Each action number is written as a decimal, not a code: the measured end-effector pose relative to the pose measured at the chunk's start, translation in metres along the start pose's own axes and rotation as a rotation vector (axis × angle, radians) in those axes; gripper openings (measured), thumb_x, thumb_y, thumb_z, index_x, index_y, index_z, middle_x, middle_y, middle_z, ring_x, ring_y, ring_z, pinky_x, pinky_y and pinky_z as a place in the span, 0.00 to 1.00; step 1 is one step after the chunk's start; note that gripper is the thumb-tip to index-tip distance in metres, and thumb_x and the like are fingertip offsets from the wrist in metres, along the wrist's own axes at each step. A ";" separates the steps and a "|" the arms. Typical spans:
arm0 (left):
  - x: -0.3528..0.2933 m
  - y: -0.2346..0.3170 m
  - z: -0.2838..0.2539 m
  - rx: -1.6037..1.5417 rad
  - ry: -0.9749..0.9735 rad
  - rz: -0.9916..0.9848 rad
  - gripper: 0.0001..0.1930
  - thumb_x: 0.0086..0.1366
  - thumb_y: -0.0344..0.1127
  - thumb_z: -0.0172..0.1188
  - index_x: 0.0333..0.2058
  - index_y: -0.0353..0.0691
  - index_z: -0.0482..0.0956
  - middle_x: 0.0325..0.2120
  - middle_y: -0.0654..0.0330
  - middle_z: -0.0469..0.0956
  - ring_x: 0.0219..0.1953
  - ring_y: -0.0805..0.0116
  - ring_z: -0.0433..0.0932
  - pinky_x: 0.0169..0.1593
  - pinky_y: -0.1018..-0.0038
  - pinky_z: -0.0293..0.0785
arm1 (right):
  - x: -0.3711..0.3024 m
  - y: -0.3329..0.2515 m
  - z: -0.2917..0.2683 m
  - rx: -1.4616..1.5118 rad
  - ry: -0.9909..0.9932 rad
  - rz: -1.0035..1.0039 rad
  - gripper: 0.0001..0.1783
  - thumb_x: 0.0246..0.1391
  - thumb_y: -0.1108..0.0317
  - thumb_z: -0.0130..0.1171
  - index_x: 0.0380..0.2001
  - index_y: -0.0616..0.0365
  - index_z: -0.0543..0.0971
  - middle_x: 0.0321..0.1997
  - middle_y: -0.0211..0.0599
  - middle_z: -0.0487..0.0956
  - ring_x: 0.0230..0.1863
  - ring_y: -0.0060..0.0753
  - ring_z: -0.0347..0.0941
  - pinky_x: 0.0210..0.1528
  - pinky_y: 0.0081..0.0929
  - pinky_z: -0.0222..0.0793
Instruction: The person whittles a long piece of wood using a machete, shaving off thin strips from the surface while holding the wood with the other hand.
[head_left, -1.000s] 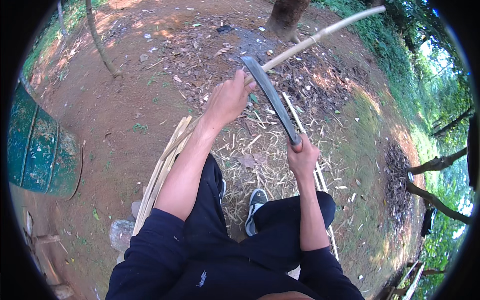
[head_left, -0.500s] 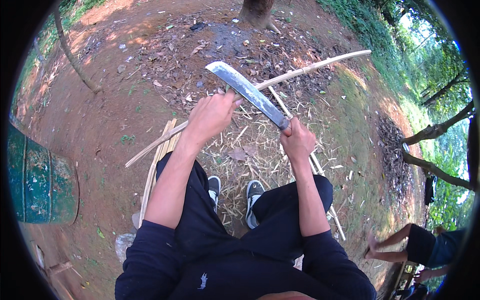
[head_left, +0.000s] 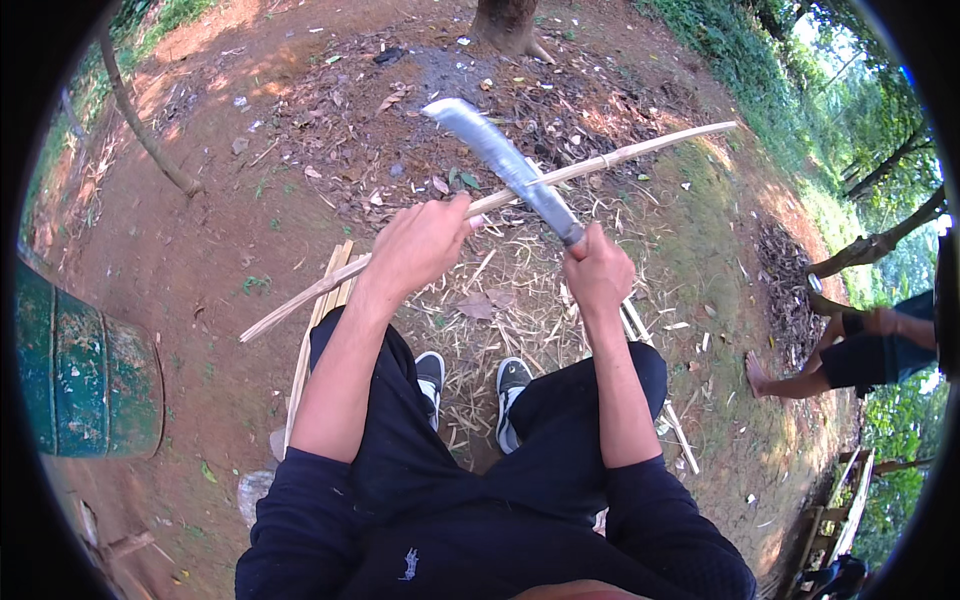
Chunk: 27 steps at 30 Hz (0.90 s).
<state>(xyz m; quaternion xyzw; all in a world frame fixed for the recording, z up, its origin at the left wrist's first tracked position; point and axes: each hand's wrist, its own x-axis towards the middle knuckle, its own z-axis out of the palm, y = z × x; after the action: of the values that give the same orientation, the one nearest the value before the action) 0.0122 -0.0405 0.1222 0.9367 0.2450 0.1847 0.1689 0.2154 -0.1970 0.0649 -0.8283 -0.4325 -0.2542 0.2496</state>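
Note:
My left hand (head_left: 424, 240) is closed round a long, pale strip of split wood or bamboo (head_left: 630, 153), which slants from the lower left up to the far right. In my right hand (head_left: 598, 272) is the handle of a machete (head_left: 497, 152). Its broad grey blade, a little smeared by motion, points up and to the left and crosses the strip just right of my left hand. Whether the edge touches the strip I cannot tell. More pale strips (head_left: 310, 370) lie beside my left knee, and others (head_left: 681, 440) lie by my right knee.
Shavings (head_left: 480, 300) litter the ground round my shoes. A green rusty drum (head_left: 90, 370) stands at the left. A tree trunk (head_left: 507, 25) rises ahead, a thin one (head_left: 145, 120) at the far left. Another person (head_left: 850, 350) is at the right, near branches (head_left: 880, 245).
The machete's blade has swung steeper and shifted right along the strip. The strip's far end has dipped slightly. The other person at the right has moved farther up the view.

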 end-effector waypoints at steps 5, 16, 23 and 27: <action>-0.006 0.000 -0.005 0.002 -0.044 -0.029 0.14 0.72 0.41 0.51 0.34 0.34 0.71 0.23 0.43 0.77 0.32 0.38 0.78 0.37 0.48 0.71 | 0.014 0.029 -0.011 -0.161 -0.058 0.276 0.09 0.50 0.64 0.64 0.25 0.53 0.74 0.20 0.41 0.80 0.22 0.45 0.79 0.27 0.46 0.73; -0.016 -0.005 -0.010 0.067 -0.076 -0.018 0.15 0.72 0.41 0.50 0.35 0.34 0.74 0.24 0.42 0.79 0.34 0.41 0.80 0.38 0.48 0.74 | 0.000 0.066 0.021 -0.122 0.000 0.048 0.06 0.48 0.65 0.62 0.22 0.49 0.76 0.17 0.34 0.78 0.17 0.39 0.77 0.20 0.39 0.70; -0.024 -0.024 -0.012 0.062 -0.006 -0.134 0.15 0.71 0.41 0.51 0.33 0.33 0.74 0.24 0.41 0.78 0.31 0.40 0.79 0.37 0.49 0.72 | 0.011 0.206 0.018 -0.009 0.076 0.889 0.11 0.52 0.66 0.61 0.29 0.65 0.79 0.24 0.50 0.81 0.23 0.44 0.79 0.30 0.42 0.74; -0.014 -0.032 0.003 -0.148 -0.005 -0.174 0.16 0.72 0.41 0.51 0.32 0.32 0.74 0.23 0.43 0.78 0.29 0.41 0.79 0.35 0.50 0.71 | 0.005 0.150 0.000 0.587 0.130 0.849 0.11 0.52 0.68 0.65 0.23 0.60 0.74 0.15 0.30 0.72 0.14 0.26 0.69 0.17 0.29 0.65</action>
<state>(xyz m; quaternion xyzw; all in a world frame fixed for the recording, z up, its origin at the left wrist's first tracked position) -0.0105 -0.0224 0.1027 0.8973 0.3105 0.1845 0.2538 0.3442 -0.2694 0.0386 -0.8085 -0.0950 -0.0492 0.5787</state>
